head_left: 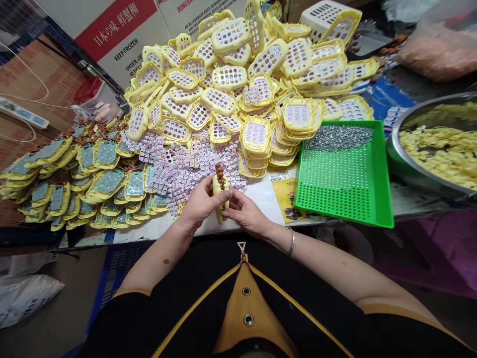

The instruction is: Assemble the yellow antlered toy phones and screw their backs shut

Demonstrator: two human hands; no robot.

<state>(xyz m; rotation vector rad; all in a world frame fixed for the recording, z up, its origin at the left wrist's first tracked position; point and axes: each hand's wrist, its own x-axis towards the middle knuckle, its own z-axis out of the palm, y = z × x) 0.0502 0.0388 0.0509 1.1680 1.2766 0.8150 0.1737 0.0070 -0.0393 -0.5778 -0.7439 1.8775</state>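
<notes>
Forearms [158, 261] inward; left hand [198, 203], right hand [246, 213] both gripping a yellow casing [216, 186], apparently edge-on

White printed carton [115, 30] at back; power strip [24, 113], white sack [28, 298] at left.

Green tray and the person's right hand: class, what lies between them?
In the head view, a strip of white surface shows nearest the right hand, then a yellow printed sheet beside the green tray.
</notes>
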